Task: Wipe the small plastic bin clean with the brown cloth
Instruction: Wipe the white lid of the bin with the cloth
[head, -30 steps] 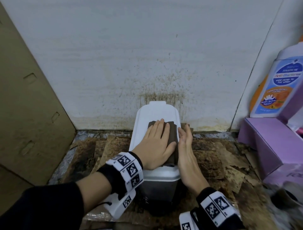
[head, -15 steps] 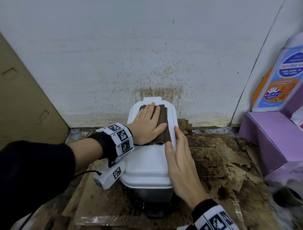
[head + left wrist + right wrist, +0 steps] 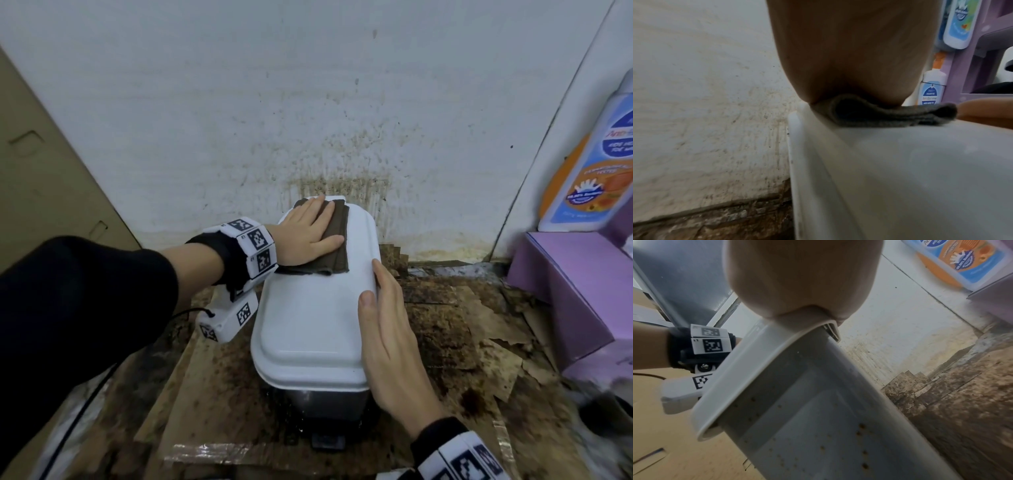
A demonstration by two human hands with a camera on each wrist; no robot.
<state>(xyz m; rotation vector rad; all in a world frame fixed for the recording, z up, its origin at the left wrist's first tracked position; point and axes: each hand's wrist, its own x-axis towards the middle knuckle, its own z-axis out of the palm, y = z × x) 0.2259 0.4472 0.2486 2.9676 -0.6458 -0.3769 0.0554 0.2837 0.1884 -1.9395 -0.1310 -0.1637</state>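
Note:
The small plastic bin [image 3: 308, 335] has a white lid and a grey body and stands on the floor against a stained wall. A folded brown cloth [image 3: 337, 246] lies on the far left part of the lid. My left hand [image 3: 308, 236] presses flat on the cloth with straight fingers. In the left wrist view the cloth [image 3: 890, 116] is squashed between my palm and the lid [image 3: 920, 170]. My right hand [image 3: 387, 329] rests flat along the lid's right edge, thumb on top. The right wrist view shows the speckled grey bin wall [image 3: 818, 426] under the lid rim.
A cardboard sheet [image 3: 44, 178] leans at the left. Purple boxes [image 3: 561, 287] with a soap bottle [image 3: 596, 164] on top stand at the right. Torn, stained cardboard [image 3: 462, 329] covers the floor around the bin. The bin's pedal [image 3: 327, 442] sticks out at the front.
My left hand has slid the cloth from the lid's middle towards its far left end. My right hand has moved back along the right edge towards me.

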